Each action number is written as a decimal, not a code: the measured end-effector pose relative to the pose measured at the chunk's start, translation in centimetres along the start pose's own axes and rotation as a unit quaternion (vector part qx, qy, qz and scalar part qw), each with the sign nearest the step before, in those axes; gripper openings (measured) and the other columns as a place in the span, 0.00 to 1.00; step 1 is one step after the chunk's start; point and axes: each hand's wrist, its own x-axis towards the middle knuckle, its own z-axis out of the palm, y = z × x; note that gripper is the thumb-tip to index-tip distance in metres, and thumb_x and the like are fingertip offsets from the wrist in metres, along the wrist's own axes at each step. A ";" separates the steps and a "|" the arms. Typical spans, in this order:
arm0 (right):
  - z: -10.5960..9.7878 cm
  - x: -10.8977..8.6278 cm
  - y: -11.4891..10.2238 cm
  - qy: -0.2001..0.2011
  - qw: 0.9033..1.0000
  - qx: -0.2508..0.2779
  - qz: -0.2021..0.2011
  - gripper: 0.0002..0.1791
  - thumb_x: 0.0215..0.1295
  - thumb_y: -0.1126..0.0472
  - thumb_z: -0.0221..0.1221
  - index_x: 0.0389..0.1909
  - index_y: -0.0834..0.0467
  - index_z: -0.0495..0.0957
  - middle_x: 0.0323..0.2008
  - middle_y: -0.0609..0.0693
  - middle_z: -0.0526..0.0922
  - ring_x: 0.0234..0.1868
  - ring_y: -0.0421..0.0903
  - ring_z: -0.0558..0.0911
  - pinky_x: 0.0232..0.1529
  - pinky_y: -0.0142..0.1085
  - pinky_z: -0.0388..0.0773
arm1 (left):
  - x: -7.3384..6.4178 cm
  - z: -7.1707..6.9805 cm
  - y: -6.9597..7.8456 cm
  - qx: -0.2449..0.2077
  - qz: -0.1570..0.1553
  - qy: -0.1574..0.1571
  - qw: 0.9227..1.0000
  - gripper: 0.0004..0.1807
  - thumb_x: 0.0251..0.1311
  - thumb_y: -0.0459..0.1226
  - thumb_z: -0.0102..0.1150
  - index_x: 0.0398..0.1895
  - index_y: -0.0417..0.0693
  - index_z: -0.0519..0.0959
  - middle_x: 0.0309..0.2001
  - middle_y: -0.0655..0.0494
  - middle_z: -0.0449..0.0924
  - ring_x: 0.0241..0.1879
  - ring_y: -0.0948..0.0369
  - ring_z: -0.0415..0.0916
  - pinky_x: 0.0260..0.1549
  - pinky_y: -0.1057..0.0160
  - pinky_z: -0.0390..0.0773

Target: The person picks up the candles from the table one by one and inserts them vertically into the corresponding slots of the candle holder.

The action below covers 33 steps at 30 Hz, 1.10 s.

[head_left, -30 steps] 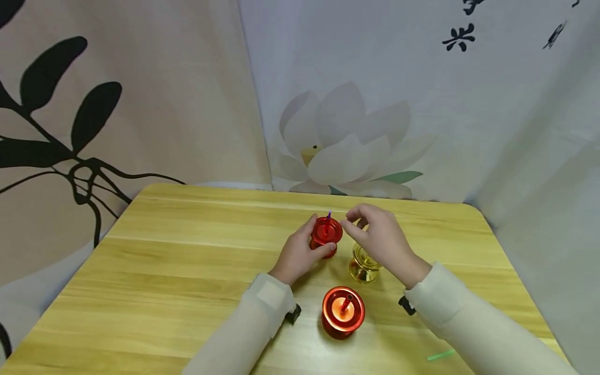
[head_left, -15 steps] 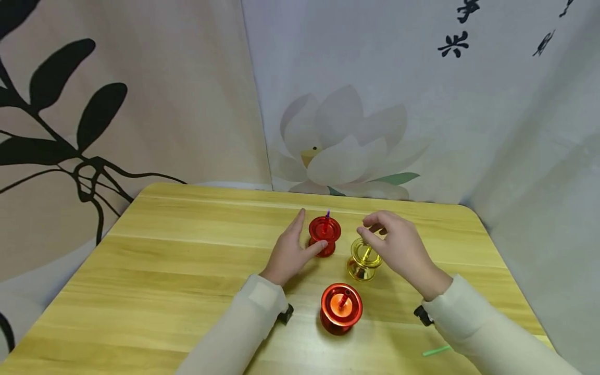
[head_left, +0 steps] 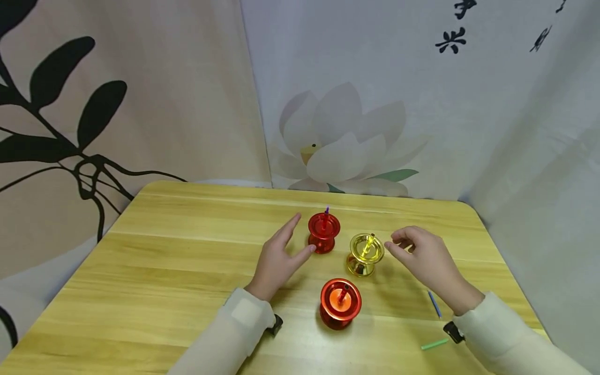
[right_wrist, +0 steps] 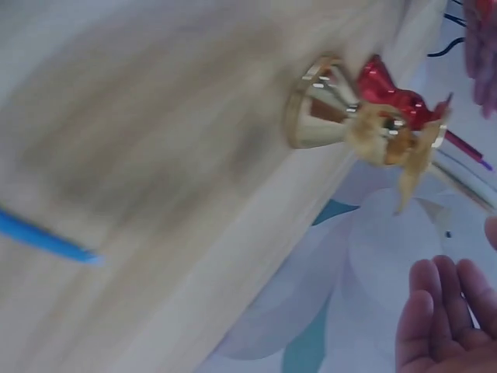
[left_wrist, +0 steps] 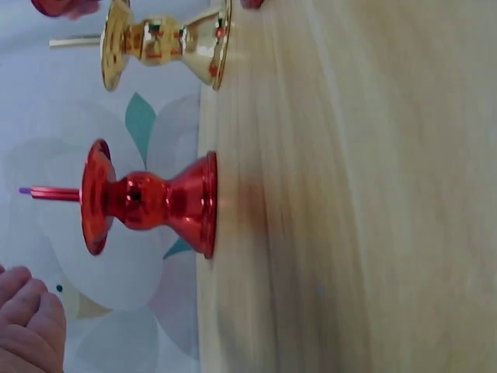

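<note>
My left hand (head_left: 276, 263) is spread beside a red metal candle holder (head_left: 323, 234), its thumb tip right by the holder's base, holding nothing. A thin purple stick (head_left: 326, 210) pokes up from that holder's central tube. To the right stands a shiny gold candle holder (head_left: 363, 258), upright, with a central tube of its own. My right hand (head_left: 424, 255), fingers loosely bent and nothing in them, hovers just right of the gold one. A second, orange-red candle holder (head_left: 339, 307) stands closer to me. The left wrist view shows the red holder (left_wrist: 147, 198) standing apart from the hand.
A blue stick (head_left: 435, 304) and a green stick (head_left: 434, 344) lie on the wooden table (head_left: 164, 281) near my right wrist. Behind the table's far edge hangs a pale curtain (head_left: 347, 62) printed with a lotus.
My left hand has drawn back leftward from the red candle holder. My right hand has moved from beside its purple stick, rightward past the gold holder, and the blue stick has come into sight.
</note>
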 end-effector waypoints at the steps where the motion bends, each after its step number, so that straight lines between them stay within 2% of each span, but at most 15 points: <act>1: 0.0 -0.2 0.3 -0.008 1.000 -0.001 0.005 0.11 0.68 0.54 0.65 0.42 0.59 0.83 0.37 0.48 0.85 0.37 0.46 0.82 0.38 0.43 0.81 | -0.1 0.0 0.1 -0.007 0.012 0.003 1.000 0.39 0.61 0.44 0.70 0.74 0.48 0.66 0.72 0.54 0.67 0.68 0.52 0.68 0.63 0.54 0.72; 6: -0.1 -1.1 1.7 -0.060 0.998 -0.006 0.035 0.12 0.67 0.53 0.66 0.40 0.58 0.83 0.33 0.44 0.84 0.34 0.42 0.80 0.34 0.39 0.79 | -0.4 0.2 0.4 -0.050 0.047 -0.011 0.998 0.30 0.61 0.39 0.71 0.66 0.43 0.75 0.65 0.57 0.77 0.63 0.54 0.75 0.59 0.59 0.75; 11: -0.3 -1.8 3.2 -0.120 0.991 -0.010 0.065 0.11 0.67 0.54 0.65 0.38 0.59 0.82 0.31 0.43 0.83 0.32 0.40 0.79 0.35 0.40 0.79 | -0.5 0.5 0.5 -0.080 0.057 -0.043 0.994 0.25 0.60 0.36 0.71 0.61 0.42 0.79 0.60 0.56 0.80 0.59 0.51 0.79 0.58 0.58 0.77; 15: -0.4 -2.4 4.5 -0.161 0.984 -0.027 0.076 0.11 0.67 0.55 0.65 0.37 0.59 0.82 0.30 0.44 0.82 0.30 0.40 0.78 0.33 0.40 0.78 | -0.4 0.9 0.8 -0.097 0.053 -0.073 0.991 0.24 0.60 0.35 0.71 0.60 0.41 0.79 0.61 0.55 0.80 0.59 0.55 0.79 0.59 0.59 0.76; 17: -0.4 -2.7 5.0 -0.176 0.981 -0.040 0.077 0.10 0.66 0.55 0.66 0.36 0.60 0.81 0.29 0.44 0.81 0.29 0.40 0.78 0.32 0.40 0.79 | -0.3 1.2 0.9 -0.099 0.048 -0.087 0.990 0.25 0.60 0.36 0.71 0.60 0.43 0.79 0.62 0.56 0.79 0.59 0.56 0.78 0.59 0.60 0.76; 24: -0.8 -3.1 6.5 -0.207 0.972 -0.070 0.091 0.10 0.65 0.56 0.66 0.33 0.59 0.82 0.28 0.44 0.82 0.29 0.41 0.78 0.33 0.42 0.79 | 0.2 2.3 1.1 -0.094 0.049 -0.117 0.987 0.29 0.59 0.37 0.72 0.65 0.49 0.77 0.64 0.59 0.76 0.61 0.51 0.77 0.59 0.62 0.76; 26: -0.9 -3.3 6.8 -0.218 0.967 -0.078 0.103 0.10 0.64 0.56 0.66 0.28 0.58 0.80 0.24 0.44 0.79 0.25 0.41 0.75 0.29 0.40 0.76 | 0.3 2.6 1.1 -0.095 0.051 -0.123 0.987 0.29 0.60 0.37 0.71 0.66 0.50 0.77 0.65 0.58 0.76 0.61 0.51 0.77 0.60 0.61 0.75; 30: -1.0 -4.0 7.4 -0.241 0.958 -0.089 0.127 0.17 0.63 0.56 0.67 0.17 0.54 0.73 0.16 0.43 0.71 0.18 0.40 0.66 0.22 0.33 0.64 | 0.5 3.1 1.2 -0.088 0.055 -0.134 0.986 0.29 0.60 0.39 0.71 0.66 0.53 0.77 0.64 0.54 0.78 0.60 0.51 0.77 0.60 0.59 0.76; 33: -0.9 -4.4 7.8 -0.257 0.954 -0.083 0.134 0.19 0.62 0.58 0.67 0.15 0.53 0.70 0.13 0.44 0.67 0.17 0.40 0.63 0.21 0.32 0.61 | 0.5 3.4 1.2 -0.078 0.052 -0.141 0.986 0.29 0.60 0.40 0.71 0.66 0.52 0.77 0.63 0.54 0.79 0.58 0.51 0.79 0.60 0.58 0.76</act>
